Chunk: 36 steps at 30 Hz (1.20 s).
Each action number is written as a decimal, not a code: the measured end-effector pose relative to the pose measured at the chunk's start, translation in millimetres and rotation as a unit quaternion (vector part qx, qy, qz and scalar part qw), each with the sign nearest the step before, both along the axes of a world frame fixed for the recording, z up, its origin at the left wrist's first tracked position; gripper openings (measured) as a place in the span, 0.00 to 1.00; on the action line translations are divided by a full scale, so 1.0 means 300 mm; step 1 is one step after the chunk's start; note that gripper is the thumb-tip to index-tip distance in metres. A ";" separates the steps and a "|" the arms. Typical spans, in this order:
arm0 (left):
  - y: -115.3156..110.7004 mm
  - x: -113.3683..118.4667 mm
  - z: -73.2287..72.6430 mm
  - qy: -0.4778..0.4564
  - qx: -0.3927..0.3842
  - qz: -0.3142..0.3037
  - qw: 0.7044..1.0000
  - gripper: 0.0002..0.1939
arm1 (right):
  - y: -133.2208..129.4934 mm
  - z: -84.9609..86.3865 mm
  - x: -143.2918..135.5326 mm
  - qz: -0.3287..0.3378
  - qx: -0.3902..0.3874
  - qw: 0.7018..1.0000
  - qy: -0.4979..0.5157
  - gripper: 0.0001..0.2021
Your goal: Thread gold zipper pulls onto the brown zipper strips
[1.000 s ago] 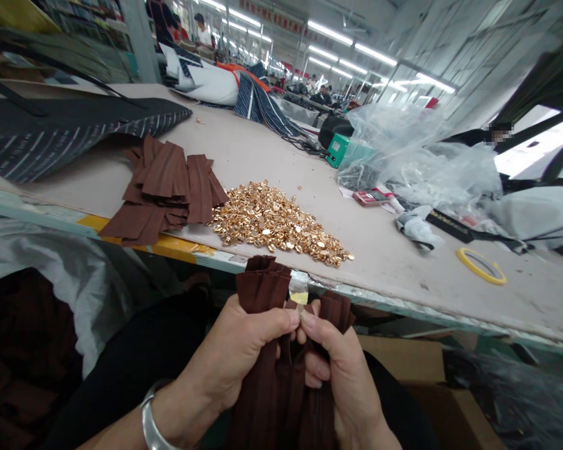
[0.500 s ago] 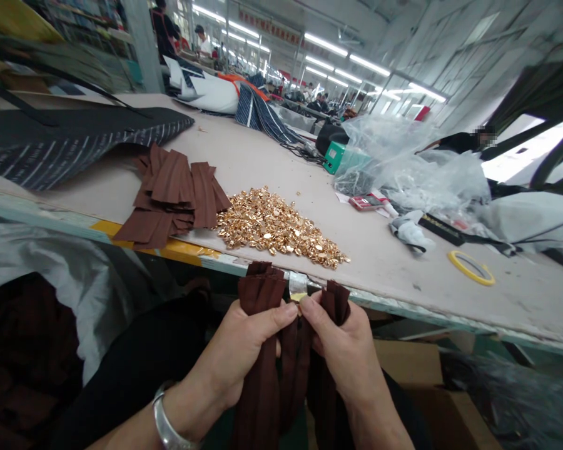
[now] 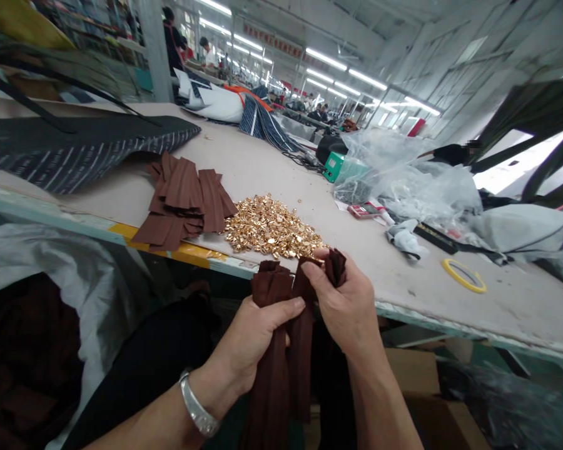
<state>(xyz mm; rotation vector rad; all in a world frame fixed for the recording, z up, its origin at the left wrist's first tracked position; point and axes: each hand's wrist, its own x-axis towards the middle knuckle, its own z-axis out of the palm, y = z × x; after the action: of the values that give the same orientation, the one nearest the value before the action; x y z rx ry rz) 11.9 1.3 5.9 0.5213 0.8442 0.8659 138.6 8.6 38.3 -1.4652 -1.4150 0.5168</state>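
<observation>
In the left hand, a bundle of brown strips is gripped upright, the thumb laid across its front. In the right hand, a smaller bunch is held by the curled fingers, while a single strip is pinched by the thumb near its top — hung between the hands, and overlapped by the left thumb's tip. Whether it is also pressed there cannot be made out. All three are held at the near edge of the table. On it, gold pieces are heaped just beyond the hands — touched on their left by a pile of brown strips. To the right, a yellow tape is laid flat; farther off, clear bags are massed beside a green box.
</observation>
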 end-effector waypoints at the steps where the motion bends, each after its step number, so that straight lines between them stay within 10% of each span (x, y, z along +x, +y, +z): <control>1: -0.005 -0.003 -0.002 -0.003 0.004 0.003 1.000 0.07 | -0.015 0.000 0.001 0.042 -0.020 0.998 0.042 0.07; 14: -0.078 -0.045 -0.032 0.020 0.163 -0.157 0.974 0.04 | -0.116 -0.043 0.081 0.201 -0.151 0.954 0.164 0.13; 19: -0.066 -0.057 -0.020 0.062 0.100 -0.130 0.985 0.11 | -0.134 -0.045 0.161 0.113 -0.116 0.970 0.180 0.17; 26: -0.057 -0.052 -0.013 0.083 0.074 -0.096 0.989 0.10 | -0.039 -0.002 0.139 -0.102 -0.043 0.984 -0.137 0.11; 36: -0.058 -0.056 -0.020 0.086 0.072 -0.073 0.991 0.08 | 0.043 0.020 0.002 -0.145 -0.090 0.866 -0.471 0.07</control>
<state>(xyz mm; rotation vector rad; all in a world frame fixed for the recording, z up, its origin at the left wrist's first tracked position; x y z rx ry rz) -4.9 -16.0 -0.1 0.7838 0.8929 0.7587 139.1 21.6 44.5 -2.1872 -1.8377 -0.3472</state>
